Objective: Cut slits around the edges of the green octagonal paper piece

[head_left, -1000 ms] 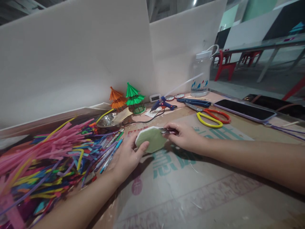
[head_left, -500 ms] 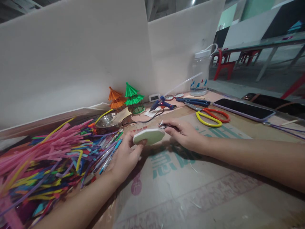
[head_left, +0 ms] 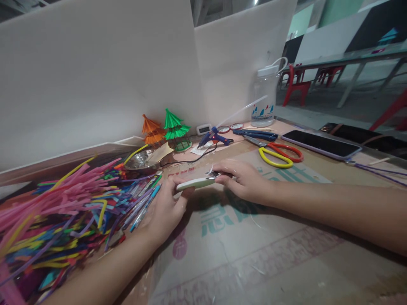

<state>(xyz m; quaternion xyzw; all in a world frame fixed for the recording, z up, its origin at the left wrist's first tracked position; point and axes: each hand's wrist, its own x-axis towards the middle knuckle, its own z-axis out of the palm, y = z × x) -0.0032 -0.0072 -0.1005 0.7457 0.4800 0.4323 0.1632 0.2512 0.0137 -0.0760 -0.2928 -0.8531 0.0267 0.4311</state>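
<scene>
Left hand [head_left: 165, 207] grips the pale green foam disc [head_left: 194, 184], held nearly flat just above the tabletop [head_left: 254, 254]. Right hand [head_left: 246, 181], at 3 o'clock of the disc, pinches a small tool [head_left: 215, 174], possibly a knife, against its rim. Coloured straws [head_left: 63, 207] lie at 9 o'clock, scissors [head_left: 276, 154] at 1 o'clock.

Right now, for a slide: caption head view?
Left hand holds pale disc, right hand at its edge, beside colourful straws.
</scene>
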